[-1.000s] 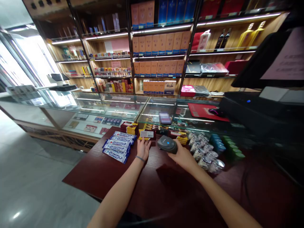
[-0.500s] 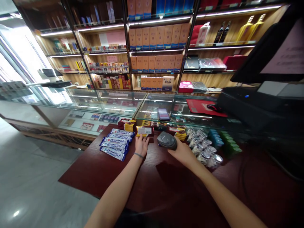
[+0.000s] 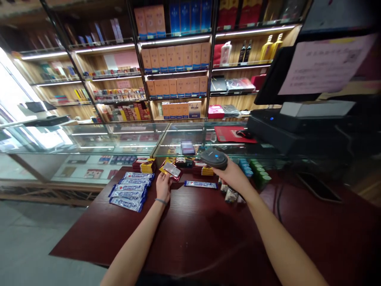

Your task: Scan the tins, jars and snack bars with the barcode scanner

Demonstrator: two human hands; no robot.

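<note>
My left hand (image 3: 163,188) pinches a red and yellow snack packet (image 3: 172,170) by its near left edge. A white label faces up on the packet, which is tilted. My right hand (image 3: 229,171) grips a dark grey barcode scanner (image 3: 213,158), its head pointing left above the wooden counter, with a small blue light on top. Below the scanner lies a single blue and white wrapped bar (image 3: 200,184). Overlapping bars of the same kind (image 3: 127,192) lie to the left of my left hand. Stacked yellow and red packets (image 3: 147,165) sit behind them.
Partly hidden under my right forearm stand several small cans (image 3: 231,195). Green cans (image 3: 261,174) and blue cans (image 3: 245,167) stand behind. A dark phone-like slab (image 3: 318,186) lies right. A glass display case (image 3: 133,137) borders the dark red counter (image 3: 190,230); a monitor (image 3: 276,75) stands right.
The view has shifted to the right. My left hand has turned and tilted the packet. The scanner has risen, its blue light now shows, and the single wrapped bar has come into sight below it.
</note>
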